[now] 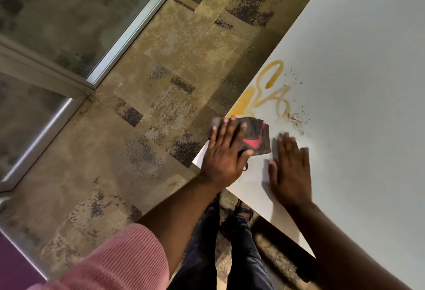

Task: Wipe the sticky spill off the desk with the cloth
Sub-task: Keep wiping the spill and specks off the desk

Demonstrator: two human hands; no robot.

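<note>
Pressing the cloth point(255, 137) flat under your left hand point(224, 151), fingers spread.
Spill point(269, 92) lies just beyond it; right hand point(289, 168) rests open on the tabletop point(368, 82).

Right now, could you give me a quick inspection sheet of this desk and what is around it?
Surface: white desk, corner nearest the person.
Job's things: orange sticky spill in loops near the desk edge, still unwiped; dark grey cloth with pink patches just below it.
Clutter: dark crumbs scattered beside the spill.
Grippers: left hand flat on the cloth; right hand flat on the bare desk.
Cables: nothing seen.
Surroundings: patterned carpet, glass partition.
</note>
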